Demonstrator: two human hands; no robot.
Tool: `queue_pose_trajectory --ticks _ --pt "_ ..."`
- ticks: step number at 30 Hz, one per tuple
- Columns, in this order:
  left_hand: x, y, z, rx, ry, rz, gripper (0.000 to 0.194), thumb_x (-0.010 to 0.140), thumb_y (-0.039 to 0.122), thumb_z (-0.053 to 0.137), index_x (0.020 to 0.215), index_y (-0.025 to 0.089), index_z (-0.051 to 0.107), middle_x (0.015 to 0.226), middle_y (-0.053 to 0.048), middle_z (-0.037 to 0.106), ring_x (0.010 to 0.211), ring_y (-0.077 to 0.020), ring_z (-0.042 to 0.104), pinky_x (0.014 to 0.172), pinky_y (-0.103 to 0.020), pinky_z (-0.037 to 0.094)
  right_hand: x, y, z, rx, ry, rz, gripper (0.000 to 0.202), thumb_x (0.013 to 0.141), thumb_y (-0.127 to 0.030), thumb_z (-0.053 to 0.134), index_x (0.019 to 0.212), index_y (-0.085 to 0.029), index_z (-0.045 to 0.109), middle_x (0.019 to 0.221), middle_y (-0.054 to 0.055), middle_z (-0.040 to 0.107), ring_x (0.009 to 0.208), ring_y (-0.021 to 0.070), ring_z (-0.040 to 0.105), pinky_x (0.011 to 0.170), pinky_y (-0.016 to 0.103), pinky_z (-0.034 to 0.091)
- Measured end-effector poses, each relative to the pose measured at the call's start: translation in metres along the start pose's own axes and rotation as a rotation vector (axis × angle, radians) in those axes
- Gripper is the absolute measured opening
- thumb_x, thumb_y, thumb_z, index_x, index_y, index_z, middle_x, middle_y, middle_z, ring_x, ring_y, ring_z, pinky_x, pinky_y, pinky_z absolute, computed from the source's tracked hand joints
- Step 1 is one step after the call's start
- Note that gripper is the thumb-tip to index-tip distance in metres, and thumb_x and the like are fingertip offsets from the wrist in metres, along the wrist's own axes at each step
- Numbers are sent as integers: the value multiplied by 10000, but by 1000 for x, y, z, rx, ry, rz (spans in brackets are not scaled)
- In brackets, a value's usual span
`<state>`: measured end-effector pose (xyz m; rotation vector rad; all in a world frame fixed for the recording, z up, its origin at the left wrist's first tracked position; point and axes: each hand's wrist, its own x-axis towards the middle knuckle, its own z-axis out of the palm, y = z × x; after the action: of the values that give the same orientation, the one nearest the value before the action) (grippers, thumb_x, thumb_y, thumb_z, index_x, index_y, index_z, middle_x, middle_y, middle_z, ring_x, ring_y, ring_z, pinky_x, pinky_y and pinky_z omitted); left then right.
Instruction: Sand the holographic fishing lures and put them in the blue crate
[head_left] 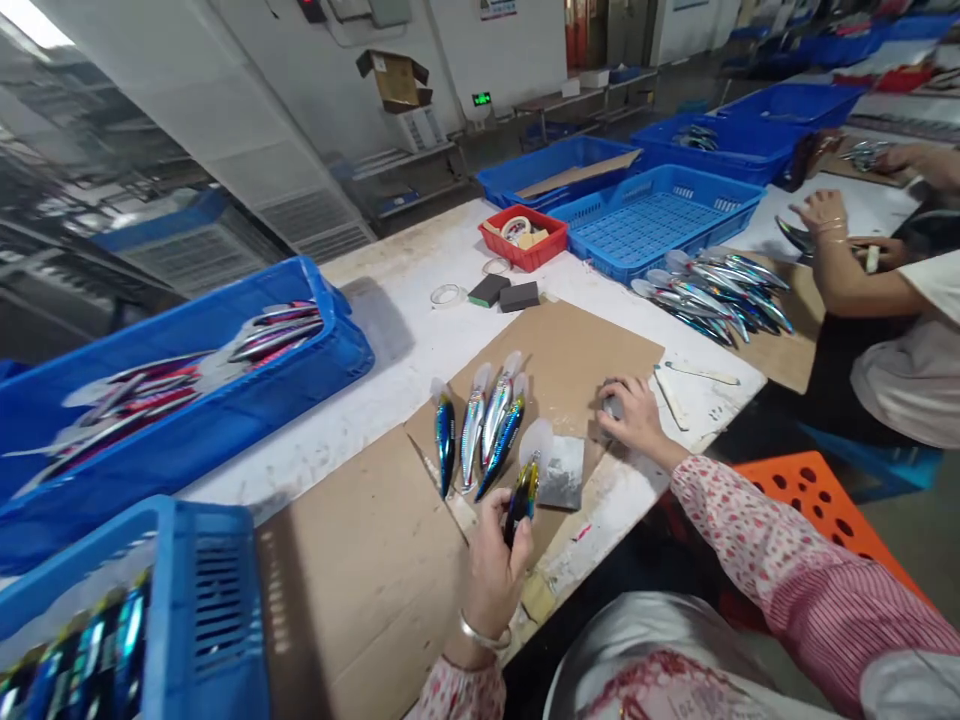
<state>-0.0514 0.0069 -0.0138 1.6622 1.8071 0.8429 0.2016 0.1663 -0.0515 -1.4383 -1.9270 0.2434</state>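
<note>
My left hand (501, 545) is closed around a dark fishing lure (523, 500) with yellow on its back and a clear lip pointing away from me. Under that lip lies a grey sheet (562, 475), perhaps sandpaper. My right hand (631, 412) rests near the cardboard's right edge, its fingers curled over a small grey piece (613, 406) that they partly cover. Several silver and blue lures (487, 420) lie side by side on the cardboard (577, 345), just beyond my left hand.
Blue bins of lures stand at left (225, 410) and near left (214, 590). Dark sanding blocks (517, 296), a tape roll (447, 296) and a red tray (536, 250) lie farther back. A co-worker's hand (823, 215) is at right, near a lure pile (720, 295).
</note>
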Motion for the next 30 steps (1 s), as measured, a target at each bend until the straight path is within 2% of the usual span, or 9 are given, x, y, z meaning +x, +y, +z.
queue_pose_trajectory --ticks 3,5,9,12,17,22,27,30 --pt "-3 8 10 -12 2 27 353 883 402 426 1166 201 484 1058 -127 656 979 -250 646 855 -409 514 3 -3 -4 30 -11 37 236 712 -261 631 942 -212 644 1158 79 581 1081 290 483 930 438 395" --pt "-4 13 15 18 -6 20 343 890 404 407 1152 195 476 1038 -124 660 952 -253 650 823 -410 514 5 -8 -7 73 28 86 223 702 -260 631 919 -209 643 1137 82 585 1075 288 492 936 442 394" --pt "-6 18 28 135 -77 6 354 921 366 352 1216 186 430 1131 -146 655 1035 -265 646 817 -403 513 12 -29 -7 182 88 101 204 697 -253 631 896 -206 631 1118 79 586 1092 267 505 973 431 381" --pt "-7 22 37 326 -102 1 403 927 404 366 1245 162 426 1121 -177 662 993 -291 666 746 -386 515 14 -49 -3 164 -37 73 233 706 -258 653 933 -210 629 1154 72 574 1099 260 491 970 422 380" --pt "-6 26 41 574 -123 -6 403 937 422 355 1226 160 455 875 -128 707 687 -249 695 530 -306 429 -1 -75 -3 18 -231 95 237 775 -334 647 986 -229 625 1203 64 547 1123 281 431 916 430 388" --pt "-4 25 44 567 -136 17 416 938 425 353 1241 151 433 825 -107 698 645 -239 688 487 -298 389 -10 -86 -7 59 -345 -15 231 765 -309 657 981 -238 616 1169 46 557 1102 253 446 935 405 375" --pt "-5 26 44 552 -155 4 426 952 418 305 1254 134 401 842 -121 701 707 -254 702 522 -309 415 3 -87 -7 -83 -309 29 227 812 -323 613 1016 -224 606 1193 71 551 1124 281 419 903 444 372" --pt "-5 26 43 523 -170 16 432 953 412 298 1265 126 382 871 -138 704 724 -266 705 541 -322 431 2 -90 -8 -67 -359 -17 239 805 -343 620 1016 -233 606 1197 61 557 1108 270 431 887 426 379"
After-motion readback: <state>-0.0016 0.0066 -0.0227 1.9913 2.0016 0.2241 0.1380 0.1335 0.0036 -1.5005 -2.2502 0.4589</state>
